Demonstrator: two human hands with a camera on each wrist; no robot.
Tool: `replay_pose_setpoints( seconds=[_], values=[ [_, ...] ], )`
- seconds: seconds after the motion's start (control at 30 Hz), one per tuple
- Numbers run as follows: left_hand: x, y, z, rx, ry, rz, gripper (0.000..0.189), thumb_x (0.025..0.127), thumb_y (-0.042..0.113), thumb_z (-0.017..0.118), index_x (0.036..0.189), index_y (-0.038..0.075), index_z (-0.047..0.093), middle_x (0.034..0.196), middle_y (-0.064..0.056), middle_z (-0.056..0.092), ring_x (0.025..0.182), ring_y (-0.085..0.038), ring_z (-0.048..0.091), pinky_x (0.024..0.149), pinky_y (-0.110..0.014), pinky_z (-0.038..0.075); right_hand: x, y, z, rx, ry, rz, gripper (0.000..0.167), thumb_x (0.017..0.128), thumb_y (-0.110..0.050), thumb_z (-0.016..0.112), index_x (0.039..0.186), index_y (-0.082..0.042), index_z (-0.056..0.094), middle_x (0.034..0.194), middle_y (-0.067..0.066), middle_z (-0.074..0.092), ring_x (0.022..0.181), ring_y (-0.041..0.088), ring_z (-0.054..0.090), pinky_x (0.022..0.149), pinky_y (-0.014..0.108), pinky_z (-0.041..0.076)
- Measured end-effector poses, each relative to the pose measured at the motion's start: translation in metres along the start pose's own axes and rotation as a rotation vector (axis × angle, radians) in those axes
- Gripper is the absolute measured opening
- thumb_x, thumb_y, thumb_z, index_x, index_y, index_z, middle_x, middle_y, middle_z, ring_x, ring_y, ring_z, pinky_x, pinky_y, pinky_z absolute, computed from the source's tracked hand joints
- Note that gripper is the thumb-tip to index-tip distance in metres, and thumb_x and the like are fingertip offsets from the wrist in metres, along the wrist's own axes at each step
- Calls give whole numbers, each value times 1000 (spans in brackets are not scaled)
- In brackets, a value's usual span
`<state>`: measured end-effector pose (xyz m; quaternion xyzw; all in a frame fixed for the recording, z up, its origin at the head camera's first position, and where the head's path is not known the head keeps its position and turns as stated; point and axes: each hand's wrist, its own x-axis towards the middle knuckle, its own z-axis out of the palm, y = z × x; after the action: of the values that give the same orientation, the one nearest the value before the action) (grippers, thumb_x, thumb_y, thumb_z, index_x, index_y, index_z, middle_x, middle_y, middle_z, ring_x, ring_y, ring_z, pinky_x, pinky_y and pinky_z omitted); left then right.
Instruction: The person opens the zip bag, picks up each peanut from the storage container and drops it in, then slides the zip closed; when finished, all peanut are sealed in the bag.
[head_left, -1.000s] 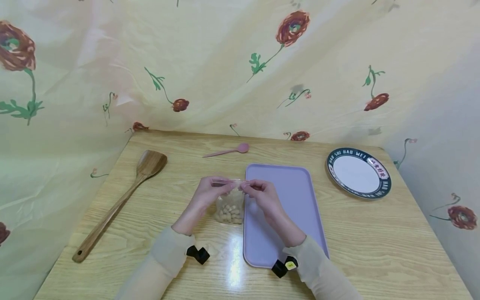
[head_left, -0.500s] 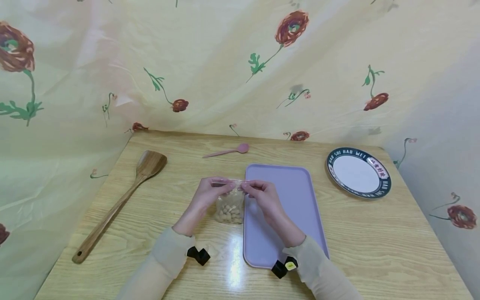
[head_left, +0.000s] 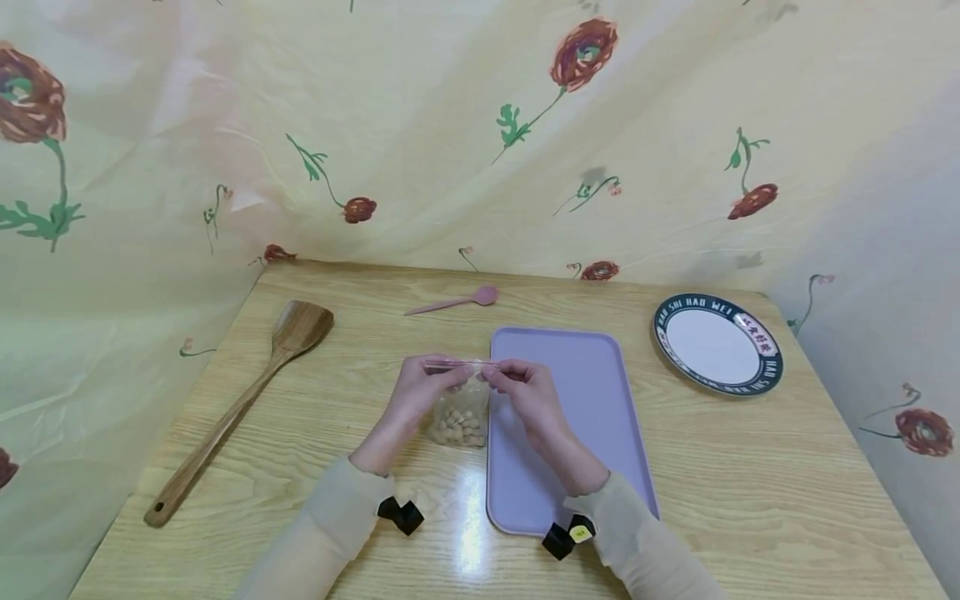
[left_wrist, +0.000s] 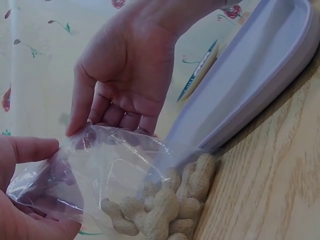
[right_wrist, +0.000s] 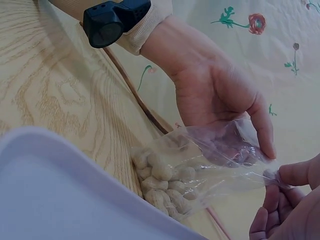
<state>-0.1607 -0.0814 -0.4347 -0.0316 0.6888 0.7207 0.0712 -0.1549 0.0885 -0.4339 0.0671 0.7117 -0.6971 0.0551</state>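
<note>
A clear plastic zip bag (head_left: 459,400) of unshelled peanuts (left_wrist: 162,207) stands on the table, just left of the lilac tray (head_left: 577,392). Its mouth is at the top, where both hands are. My left hand (head_left: 420,390) pinches the left part of the top edge between thumb and fingers. Close beside it, my right hand (head_left: 534,396) pinches the right end of that edge, above the tray. In the right wrist view, the left fingers lie behind the clear film. The peanuts are gathered at the bottom of the bag.
A long wooden spatula (head_left: 258,383) lies on the left side of the table. The small pink spoon (head_left: 480,297) is at the back, behind the bag. To the right sits a white plate (head_left: 712,346) with a dark lettered rim. Flowered cloth (head_left: 420,108) hangs behind the table.
The left hand and forearm have shifted very slightly to the right. Both hands keep their pinch on the bag's top edge, and the other things stay where they were.
</note>
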Motion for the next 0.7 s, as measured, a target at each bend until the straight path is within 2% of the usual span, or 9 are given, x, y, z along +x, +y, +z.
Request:
replay_pose_setpoints(
  seconds=[0.33, 0.57, 0.7],
  values=[
    [-4, -5, 6, -12, 72, 4, 17, 84, 7, 75, 95, -4, 75, 83, -7, 74, 72, -13, 66, 68, -24, 53, -1, 3, 5, 48, 11, -19, 8, 93, -2, 67, 87, 2, 71, 77, -1, 71, 72, 10, 57, 68, 24, 45],
    [-7, -5, 8, -50, 49, -15, 17, 85, 11, 75, 96, -2, 76, 81, -4, 73, 73, -14, 67, 71, -26, 52, -5, 4, 8, -34, 27, -75, 11, 92, -6, 63, 85, 0, 69, 70, 1, 58, 63, 8, 45, 50, 20, 29],
    [-5, -6, 7, -63, 32, -15, 19, 86, 14, 77, 97, -1, 76, 84, -5, 74, 76, -15, 67, 73, -27, 53, -6, 2, 7, -41, -11, -103, 11, 93, -7, 66, 91, 3, 71, 74, 0, 62, 66, 7, 50, 56, 20, 36]
  ],
)
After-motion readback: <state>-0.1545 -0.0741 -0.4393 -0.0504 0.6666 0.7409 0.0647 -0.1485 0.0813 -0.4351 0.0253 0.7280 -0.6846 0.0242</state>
